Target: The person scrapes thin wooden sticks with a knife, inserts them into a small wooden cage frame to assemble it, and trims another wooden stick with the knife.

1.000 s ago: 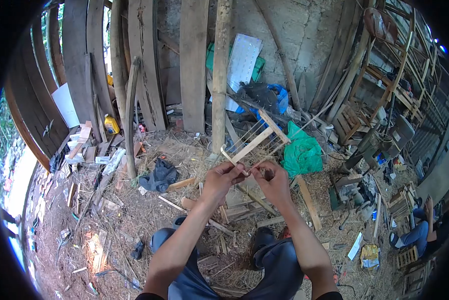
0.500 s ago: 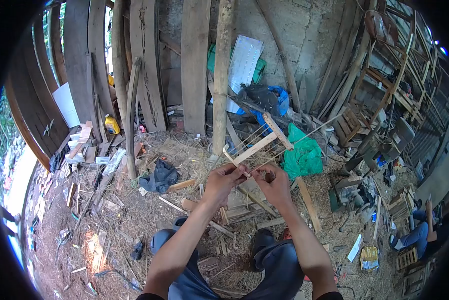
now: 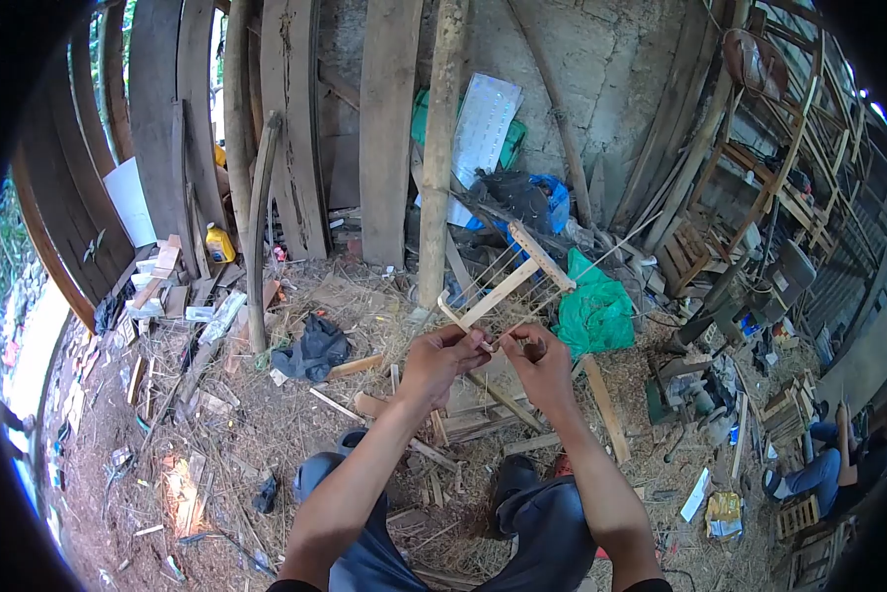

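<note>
A small wooden frame is held up in front of me, with a flat central bar, a crosspiece at its far end and several thin rods alongside. Its near end is gripped by my left hand, thumb and fingers closed together. Close beside it, my right hand pinches a long thin stick that slants away to the upper right. The fingertips of both hands almost meet, and they hide the joint between stick and frame.
A green plastic bag lies beyond my right hand. Wooden offcuts and shavings litter the ground. A wooden post stands ahead, a black cloth lies left, and a machine is at right. Another person sits far right.
The view has shifted slightly, and the frame's far end sits a little further left. Both hands keep nearly the same grip.
</note>
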A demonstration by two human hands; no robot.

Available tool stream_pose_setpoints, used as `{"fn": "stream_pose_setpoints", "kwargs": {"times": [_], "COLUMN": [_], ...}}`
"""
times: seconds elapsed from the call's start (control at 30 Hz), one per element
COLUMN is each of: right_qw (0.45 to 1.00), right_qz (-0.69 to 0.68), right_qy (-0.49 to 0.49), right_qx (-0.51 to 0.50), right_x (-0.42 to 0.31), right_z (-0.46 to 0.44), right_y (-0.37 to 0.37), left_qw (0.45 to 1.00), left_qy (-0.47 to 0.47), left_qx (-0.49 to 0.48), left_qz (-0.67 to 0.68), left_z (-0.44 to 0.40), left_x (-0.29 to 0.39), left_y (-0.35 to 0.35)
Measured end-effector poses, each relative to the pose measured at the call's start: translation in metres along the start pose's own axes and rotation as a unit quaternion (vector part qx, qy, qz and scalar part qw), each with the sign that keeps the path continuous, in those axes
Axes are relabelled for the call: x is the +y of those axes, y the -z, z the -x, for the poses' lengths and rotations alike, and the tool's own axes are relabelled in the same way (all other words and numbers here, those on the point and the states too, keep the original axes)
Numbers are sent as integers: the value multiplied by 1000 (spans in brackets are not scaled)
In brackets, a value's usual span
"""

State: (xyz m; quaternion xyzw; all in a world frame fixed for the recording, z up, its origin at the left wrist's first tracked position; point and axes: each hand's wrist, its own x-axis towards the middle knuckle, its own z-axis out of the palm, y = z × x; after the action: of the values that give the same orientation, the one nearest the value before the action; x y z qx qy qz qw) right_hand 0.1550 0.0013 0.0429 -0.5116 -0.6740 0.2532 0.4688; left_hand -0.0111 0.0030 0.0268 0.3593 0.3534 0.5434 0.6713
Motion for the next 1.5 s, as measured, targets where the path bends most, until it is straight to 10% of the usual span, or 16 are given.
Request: {"fn": "stream_pose_setpoints", "kwargs": {"times": [1.23, 1.5], "right_qw": [1000, 983], "right_qz": [12, -155], "right_qy": [-5, 22], "right_qx": [-27, -93], "right_x": [9, 19], "right_z": [1, -1], "right_y": [5, 5], "left_qw": [996, 978], "left_qy": [69, 144], "left_qx": [-2, -46], "left_qz": [63, 144], "left_z": [-10, -7], "left_x": [-12, 4], "left_y": [4, 5]}}
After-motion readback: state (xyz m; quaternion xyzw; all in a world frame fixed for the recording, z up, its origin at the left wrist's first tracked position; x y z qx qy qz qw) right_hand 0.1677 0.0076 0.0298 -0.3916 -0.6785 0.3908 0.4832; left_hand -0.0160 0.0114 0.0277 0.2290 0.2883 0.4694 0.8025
